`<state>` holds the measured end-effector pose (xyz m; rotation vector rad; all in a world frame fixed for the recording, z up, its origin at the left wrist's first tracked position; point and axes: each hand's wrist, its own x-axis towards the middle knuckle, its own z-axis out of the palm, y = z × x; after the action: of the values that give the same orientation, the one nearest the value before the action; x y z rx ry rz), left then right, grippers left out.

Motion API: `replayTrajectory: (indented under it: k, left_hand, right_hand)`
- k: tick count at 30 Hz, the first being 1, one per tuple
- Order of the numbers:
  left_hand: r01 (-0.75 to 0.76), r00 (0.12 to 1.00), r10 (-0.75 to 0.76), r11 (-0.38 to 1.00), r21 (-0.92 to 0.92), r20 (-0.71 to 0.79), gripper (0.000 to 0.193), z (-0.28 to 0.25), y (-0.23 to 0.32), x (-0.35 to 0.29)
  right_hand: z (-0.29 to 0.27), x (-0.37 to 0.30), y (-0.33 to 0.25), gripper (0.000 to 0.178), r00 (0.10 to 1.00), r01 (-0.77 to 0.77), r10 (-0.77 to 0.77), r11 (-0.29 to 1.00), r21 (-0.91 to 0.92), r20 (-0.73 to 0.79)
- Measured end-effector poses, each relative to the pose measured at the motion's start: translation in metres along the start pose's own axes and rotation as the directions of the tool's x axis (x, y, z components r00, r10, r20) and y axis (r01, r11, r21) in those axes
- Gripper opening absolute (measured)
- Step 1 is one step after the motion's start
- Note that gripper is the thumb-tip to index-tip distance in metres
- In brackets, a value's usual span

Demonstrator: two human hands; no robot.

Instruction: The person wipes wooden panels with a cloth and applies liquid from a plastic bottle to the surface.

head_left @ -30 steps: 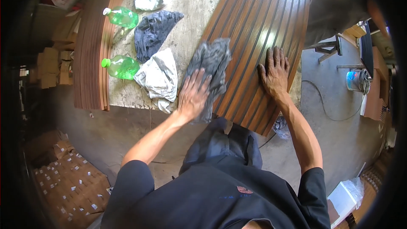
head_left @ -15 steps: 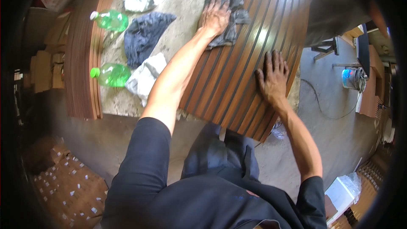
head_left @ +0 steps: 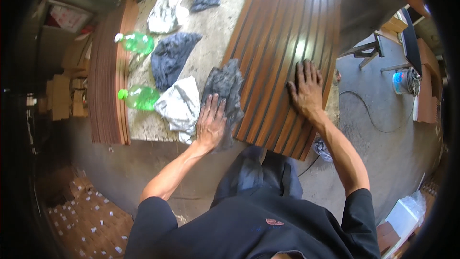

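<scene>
R hand (head_left: 307,88) lies flat, fingers spread, on the slatted brown panel (head_left: 274,62) under it, prob. to steady it. L hand (head_left: 211,125) is flat too, fingers extended on a dark grey rag (head_left: 224,84) at panel's L edge, likely for even pressure. Just L of L hand, white cloth (head_left: 179,101), maybe in the way; farther L on the tabletop (head_left: 218,31), a green-capped bottle (head_left: 143,98), then stacked boards (head_left: 108,79).

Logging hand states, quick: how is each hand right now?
Left hand: open, laid on the dark grey cloth.
Right hand: open, palm down on the slatted brown panel.
</scene>
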<state>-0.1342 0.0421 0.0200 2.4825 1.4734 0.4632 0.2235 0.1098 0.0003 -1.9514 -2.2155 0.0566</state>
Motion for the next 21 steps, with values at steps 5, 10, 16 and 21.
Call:
replayTrajectory:
  k: [5, 10, 16, 21]
  left_hand:
    - [-0.049, 0.998, 0.052, 0.994, 0.092, -0.030, 0.064, 0.025, -0.016, 0.103]
    - [-0.082, 0.978, 0.104, 0.989, 0.125, -0.179, 0.051, 0.077, -0.024, 0.268]
    - [-0.037, 0.963, 0.057, 0.996, 0.080, -0.262, 0.050, 0.088, -0.029, 0.323]
    - [-0.098, 0.991, 0.100, 0.995, 0.030, -0.090, 0.051, 0.080, 0.014, 0.220]
  right_hand:
    - [-0.013, 0.001, -0.010, 0.070, 1.000, 0.014, -0.013, 0.999, 0.039, -0.019]
    - [-0.018, 0.002, -0.006, 0.070, 1.000, 0.010, -0.010, 0.999, 0.049, 0.004]
    - [-0.014, 0.010, -0.012, 0.069, 1.000, 0.006, -0.004, 0.997, 0.071, -0.017]
    - [-0.003, 0.003, 0.007, 0.066, 0.996, -0.023, 0.031, 0.994, 0.102, -0.082]
